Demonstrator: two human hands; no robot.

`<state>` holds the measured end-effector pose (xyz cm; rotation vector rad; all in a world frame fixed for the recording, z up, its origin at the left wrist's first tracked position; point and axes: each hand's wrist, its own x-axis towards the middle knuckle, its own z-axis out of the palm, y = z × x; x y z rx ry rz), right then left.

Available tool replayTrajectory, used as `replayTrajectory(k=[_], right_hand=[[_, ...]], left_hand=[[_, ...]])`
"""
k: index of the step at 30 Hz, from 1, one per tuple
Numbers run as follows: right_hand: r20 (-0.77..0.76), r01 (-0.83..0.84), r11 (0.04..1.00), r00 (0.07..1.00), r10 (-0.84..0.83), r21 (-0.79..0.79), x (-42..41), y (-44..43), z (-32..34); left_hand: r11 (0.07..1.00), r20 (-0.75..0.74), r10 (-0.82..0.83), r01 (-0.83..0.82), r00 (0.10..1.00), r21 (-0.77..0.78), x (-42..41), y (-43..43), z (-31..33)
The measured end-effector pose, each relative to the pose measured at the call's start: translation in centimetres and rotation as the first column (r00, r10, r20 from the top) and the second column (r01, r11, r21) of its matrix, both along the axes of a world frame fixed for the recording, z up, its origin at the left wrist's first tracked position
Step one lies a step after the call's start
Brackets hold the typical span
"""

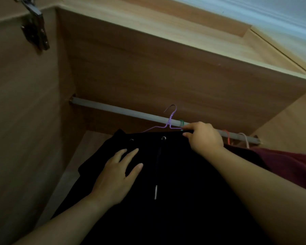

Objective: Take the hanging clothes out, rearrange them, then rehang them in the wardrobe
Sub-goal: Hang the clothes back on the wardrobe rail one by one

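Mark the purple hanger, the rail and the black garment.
purple hanger (171, 118), head view, its neck.
rail (113, 108), head view, bare left stretch.
black garment (175, 218), head view, fabric below the drawstring.

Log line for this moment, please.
left hand flat on black garment | right hand pinches purple hanger end at rail | hook seating unclear

Head cam, close on wardrobe (148, 71)
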<state>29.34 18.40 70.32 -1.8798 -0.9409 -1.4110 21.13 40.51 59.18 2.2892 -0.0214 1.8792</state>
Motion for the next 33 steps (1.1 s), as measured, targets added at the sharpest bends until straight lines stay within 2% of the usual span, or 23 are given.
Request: replayTrajectory(k=[9, 13, 15, 18, 20, 23, 27, 33], right_hand=[[-0.015, 0.130, 0.991, 0.992, -0.129, 0.029, 0.2, 6.3, 2.2], [-0.073, 0.154, 0.983, 0.984, -0.161, -0.099, -0.2, 8.2, 1.2], [0.028, 0.274, 0.946, 0.962, -0.273, -0.173, -0.5, 8.2, -0.1], [0.330, 0.480, 0.870, 0.844, -0.422, -0.114, -0.4, 7.7, -2.6], [0.397, 0.469, 0.880, 0.823, -0.406, -0.071, -0.2, 7.3, -4.6], [0.365, 0.362, 0.931, 0.875, -0.319, -0.055, 0.2, 6.8, -8.2], [0.378, 0.307, 0.951, 0.877, -0.296, 0.034, 2.0, 6.3, -14.2], [0.314, 0.325, 0.944, 0.903, -0.295, -0.048, 5.8, 4.9, -25.0]], left_hand=[[0.996, -0.065, -0.056, 0.060, 0.996, 0.062, 2.3, 4.2, 1.1], [0.997, -0.093, -0.048, 0.053, 0.995, 0.047, 3.3, 5.8, -0.8], [0.999, -0.124, -0.038, 0.042, 0.992, 0.033, 3.7, 6.4, -2.1], [0.998, -0.147, -0.062, 0.064, 0.987, 0.009, 4.1, 6.6, -3.6], [0.997, -0.157, -0.064, 0.068, 0.985, 0.021, 4.3, 6.4, -4.5], [0.995, -0.174, -0.091, 0.098, 0.980, 0.027, 4.2, 5.5, -5.7], [0.999, -0.228, -0.031, 0.039, 0.973, 0.029, 3.7, 3.6, -7.9], [0.996, -0.250, 0.049, -0.030, 0.967, 0.080, 3.9, 0.8, -15.2]])
